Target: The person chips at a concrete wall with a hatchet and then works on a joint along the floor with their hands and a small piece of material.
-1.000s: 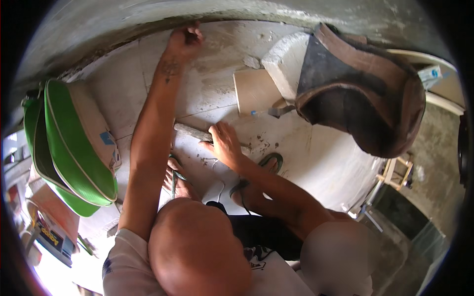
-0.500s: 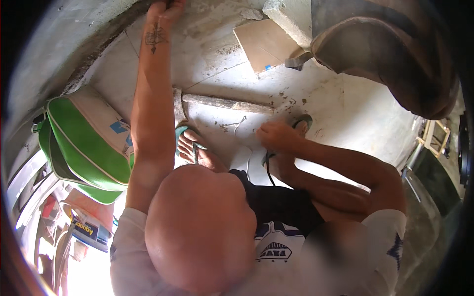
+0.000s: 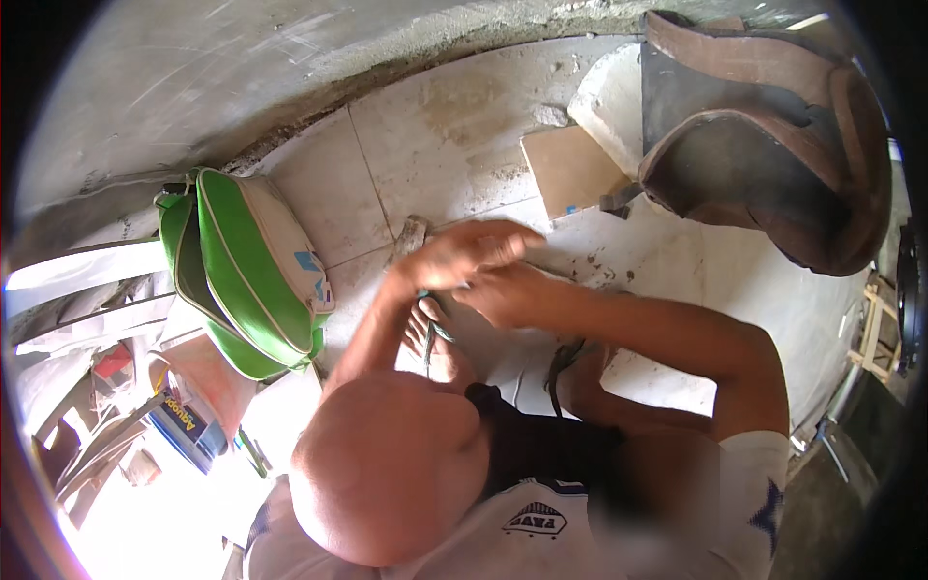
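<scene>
My two hands meet above the floor in front of my feet. The left hand [image 3: 464, 253] lies across the right one, its fingers stretched out and partly smeared. My right hand [image 3: 505, 293] is closed beneath it; its fingertips are hidden, and I cannot make out what they hold. Below them on the floor lies a hammer, whose head [image 3: 411, 232] shows beside my left wrist while most of its wooden handle is covered. My sandalled left foot [image 3: 432, 338] is just under the hands.
A green and white bag [image 3: 253, 280] stands at the left, beside a blue tub [image 3: 186, 433] and assorted clutter. Ahead to the right lie a cardboard piece [image 3: 574, 172] and a large brown curved object [image 3: 754, 184]. A rough wall [image 3: 290, 68] borders the floor tiles [image 3: 425, 126].
My left hand has come back from the far wall to my right hand. The view has shifted, so the bag and cardboard appear farther right.
</scene>
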A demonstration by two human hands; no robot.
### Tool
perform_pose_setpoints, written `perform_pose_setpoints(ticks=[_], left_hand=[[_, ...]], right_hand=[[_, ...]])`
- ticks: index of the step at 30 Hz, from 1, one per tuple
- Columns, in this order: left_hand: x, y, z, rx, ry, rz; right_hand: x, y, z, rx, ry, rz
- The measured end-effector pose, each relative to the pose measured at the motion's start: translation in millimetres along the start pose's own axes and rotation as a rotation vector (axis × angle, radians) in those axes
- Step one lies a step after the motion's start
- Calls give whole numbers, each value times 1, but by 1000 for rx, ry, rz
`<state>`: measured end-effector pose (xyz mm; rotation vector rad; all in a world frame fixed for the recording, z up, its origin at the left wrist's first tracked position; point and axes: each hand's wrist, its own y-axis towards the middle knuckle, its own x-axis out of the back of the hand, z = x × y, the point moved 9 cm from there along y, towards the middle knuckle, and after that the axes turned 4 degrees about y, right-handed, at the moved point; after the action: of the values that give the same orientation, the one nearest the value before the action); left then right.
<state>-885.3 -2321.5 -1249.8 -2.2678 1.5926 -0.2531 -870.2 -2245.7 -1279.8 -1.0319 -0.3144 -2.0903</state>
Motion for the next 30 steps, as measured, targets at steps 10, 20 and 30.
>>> perform_pose_setpoints(ticks=[10,20,30], left_hand=[[41,-54,-14,-263,332,-515],[53,-96,-58,-501,816,-1070],[41,-93,-69,-564,906,-1049]], right_hand=[[16,71,-17,1,-54,445],[134,61,1,-266,-602,-205],[143,57,15,-310,-689,-171]])
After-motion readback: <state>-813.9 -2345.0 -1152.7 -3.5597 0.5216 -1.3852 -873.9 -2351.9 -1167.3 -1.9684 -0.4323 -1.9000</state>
